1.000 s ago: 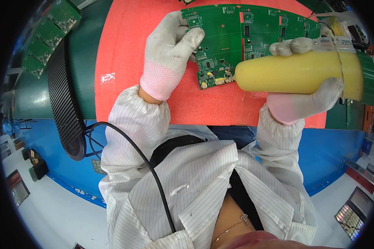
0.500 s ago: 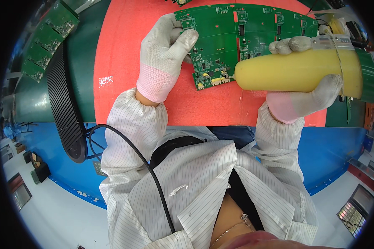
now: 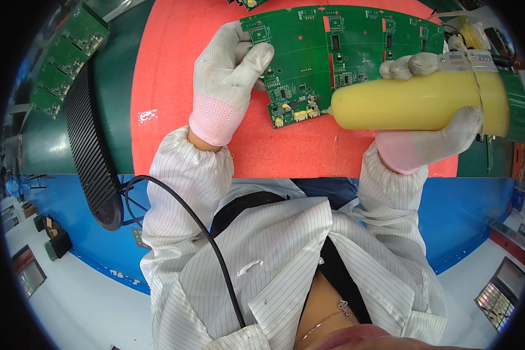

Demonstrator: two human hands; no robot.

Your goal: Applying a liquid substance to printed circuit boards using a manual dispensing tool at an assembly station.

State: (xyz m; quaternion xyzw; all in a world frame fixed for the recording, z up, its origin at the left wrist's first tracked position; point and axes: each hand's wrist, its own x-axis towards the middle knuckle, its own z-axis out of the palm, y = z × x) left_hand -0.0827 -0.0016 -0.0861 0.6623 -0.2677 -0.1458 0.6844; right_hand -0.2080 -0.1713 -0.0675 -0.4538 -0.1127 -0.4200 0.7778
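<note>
My left hand (image 3: 230,73), in a white glove with a pink cuff, grips the left edge of a green circuit board panel (image 3: 300,55), thumb on top. The panel is held over a pink foam sheet (image 3: 169,125). In my right hand (image 3: 449,131), gloved the same way, lies a thick yellow glue dispenser tube (image 3: 396,102), its fingers over the far side and the thumb along the near side. The tube's narrow tip is at the white connectors (image 3: 306,114) on the panel's near edge, where yellow glue shows. The tube covers part of the panel.
More green circuit boards (image 3: 70,64) stand at the far left beside a black ribbed strip (image 3: 90,146). A black cable (image 3: 201,219) loops past my left sleeve. Another board (image 3: 251,4) lies at the far edge of the foam. Cables and a yellow item (image 3: 472,36) sit at the far right.
The panel and my left hand have shifted slightly to the left. The tube's tip has come slightly away from its earlier spot along the connectors; both grips are the same.
</note>
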